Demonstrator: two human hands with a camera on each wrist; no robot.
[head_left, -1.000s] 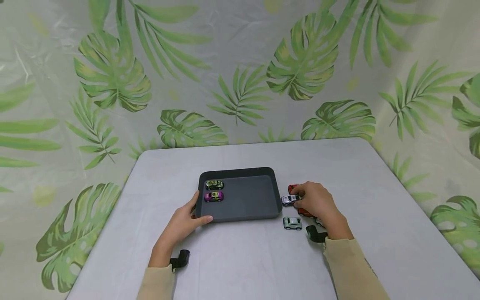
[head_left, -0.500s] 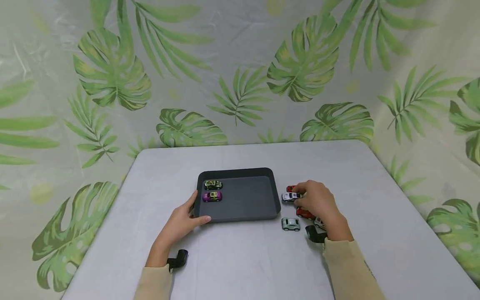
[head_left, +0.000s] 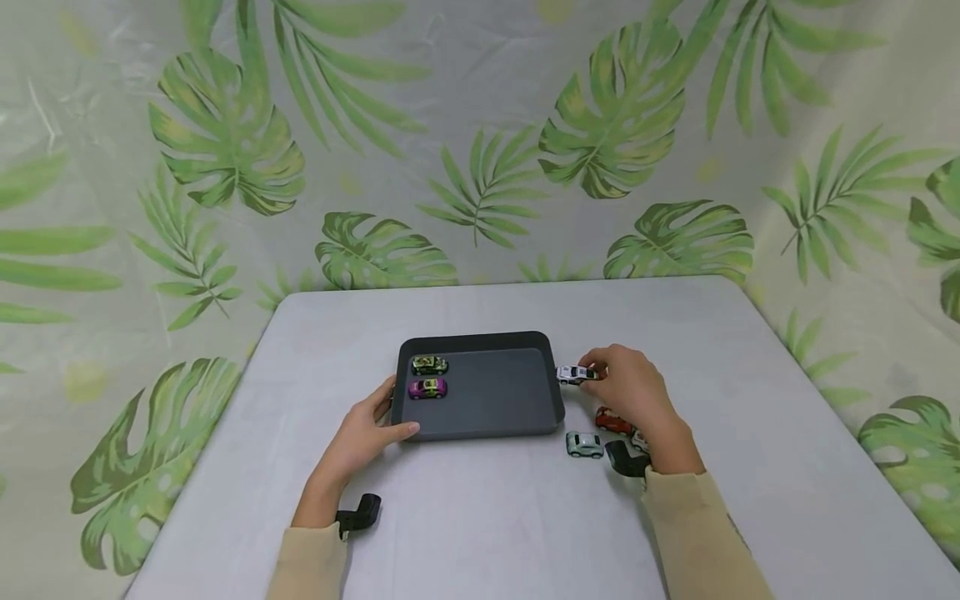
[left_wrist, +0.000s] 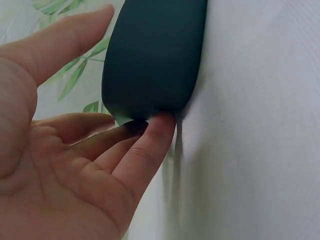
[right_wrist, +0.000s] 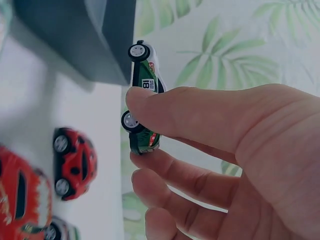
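My right hand (head_left: 628,387) pinches a white-and-green toy car (right_wrist: 146,82) between thumb and fingers, raised beside the right rim of a dark grey tray (head_left: 495,404). Its other fingers are loosely bent. My left hand (head_left: 365,429) spans the tray's near left corner, thumb at the front rim and fingers touching the side wall. In the left wrist view the fingertips (left_wrist: 162,122) meet the dark wall, while the thumb lies straight and spread apart. In the tray's left part, a camouflage-patterned toy car (head_left: 430,365) stands behind a purple-and-yellow one (head_left: 427,388).
Right of the tray are a pale green toy car (head_left: 584,444), a red one (head_left: 613,421) and a white one (head_left: 640,441) partly behind the wrist. A small red car (right_wrist: 77,164) shows in the right wrist view. White cloth (head_left: 480,533) covers the table.
My right hand has lifted the white-and-green car off the table and moved it slightly away from me, close to the tray's rim. The left hand keeps its place at the tray.
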